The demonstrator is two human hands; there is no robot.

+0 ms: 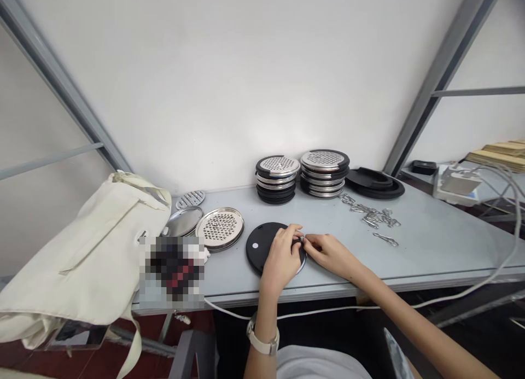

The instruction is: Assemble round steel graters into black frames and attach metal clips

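A black round disc (259,242) with a white dot lies flat on the table, and a thin silver rim shows at its lower right. My left hand (283,254) rests over its right part with bent fingers gripping near the edge. Closed in a pinch, my right hand (330,253) meets the left fingertips at the disc's right edge. A small shiny bit shows between the fingertips, too hidden to name. To the right are several loose wire clips (375,216), with a single clip (385,239) lying apart. Round metal grater plates (221,227) lie left of the disc.
Two stacks of black-rimmed graters, a left stack (277,179) and a right stack (325,174), stand near the wall. Black round parts (375,183) lie beside them. A cream bag (102,231) covers the table's left end. A white cable (410,307) hangs along the front edge.
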